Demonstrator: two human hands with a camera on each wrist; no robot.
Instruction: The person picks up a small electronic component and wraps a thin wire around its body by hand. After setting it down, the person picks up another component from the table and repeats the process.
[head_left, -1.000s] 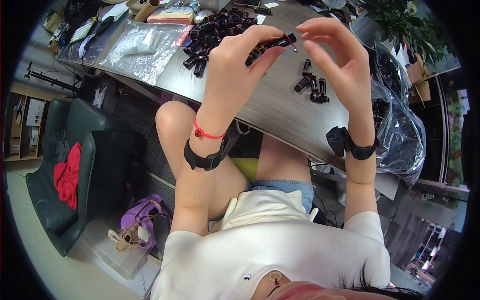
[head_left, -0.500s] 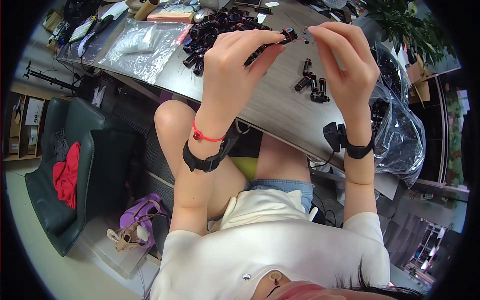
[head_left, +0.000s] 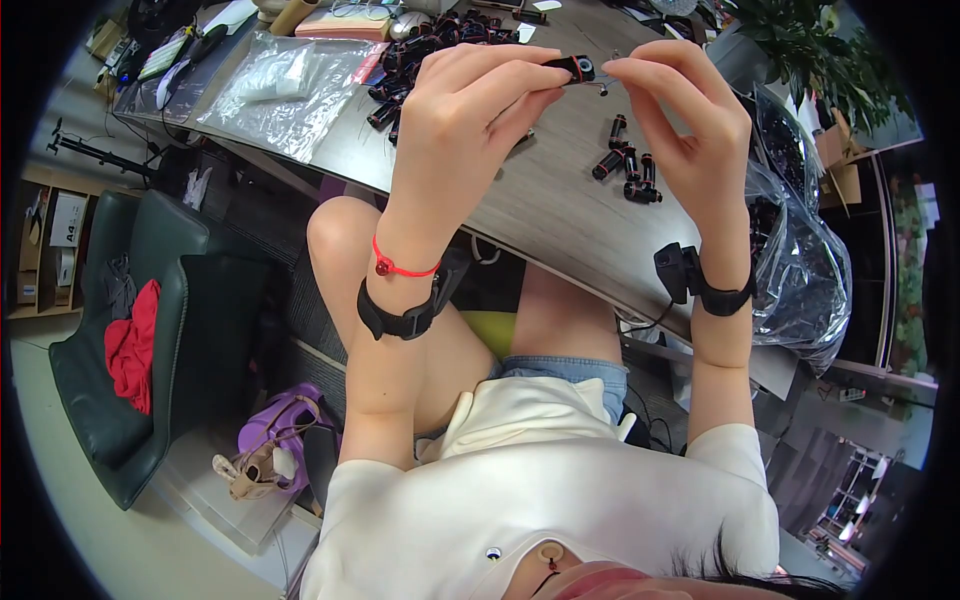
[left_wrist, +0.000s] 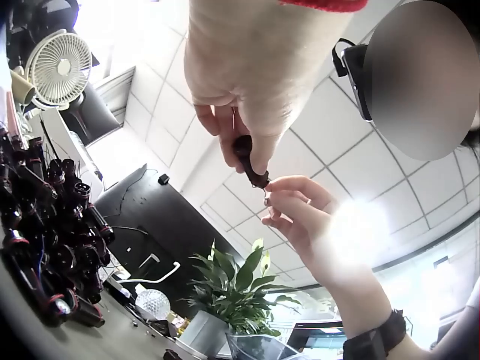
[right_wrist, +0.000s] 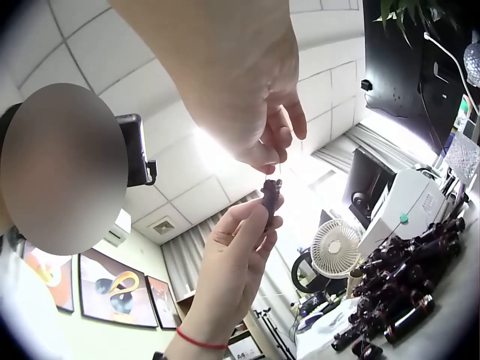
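Observation:
A small black cylindrical part is pinched between the thumb and fingers of my left hand, above the table. Its end, with a pale round centre, faces up in the head view. My right hand is just right of it, thumb and index fingertips together on a thin wire at that end. In the left wrist view the black part points down toward the right fingertips. The right wrist view shows the part upright in the left hand, with thin wire between it and the right fingers.
A heap of similar black parts lies behind my left hand. Several more lie on the table between the hands. A clear plastic bag is at left, a large plastic bag and a plant at right.
The right fingers have closed together and come to the part's end. The left hand has shifted slightly left and turned the part, so its round end now shows.

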